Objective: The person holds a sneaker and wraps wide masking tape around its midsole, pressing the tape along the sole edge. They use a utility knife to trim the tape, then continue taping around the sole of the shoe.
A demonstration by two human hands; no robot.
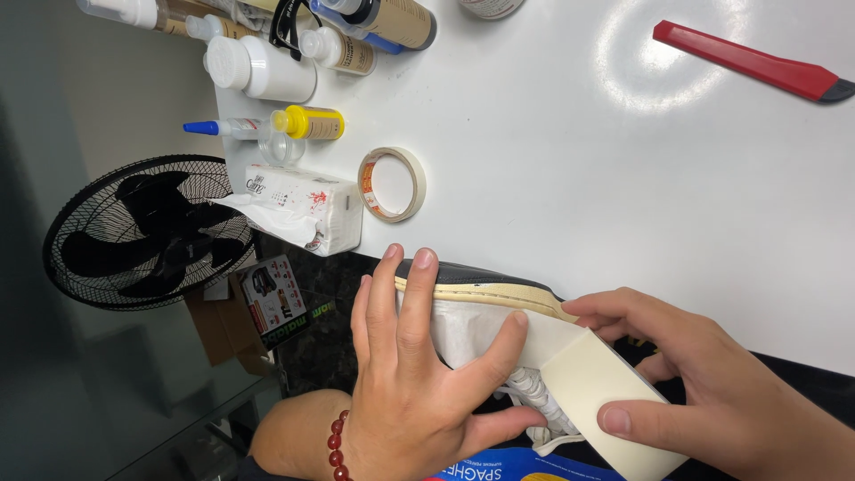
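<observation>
Close together, the left hand (405,374) lies flat with fingers spread over a white shoe (476,325), while beside it the right hand (712,392) pinches a cream foam block (606,392) against the shoe.

Bright overhead light floods the white table (579,169), throwing a round patch of glare near its far edge beside the red scraper (753,62). Shadows are soft and short under the tape roll (392,184). The floor beyond the table's left edge lies dimmer, where a black fan (147,232) stands. Focus is sharp throughout, with no motion blur.
</observation>
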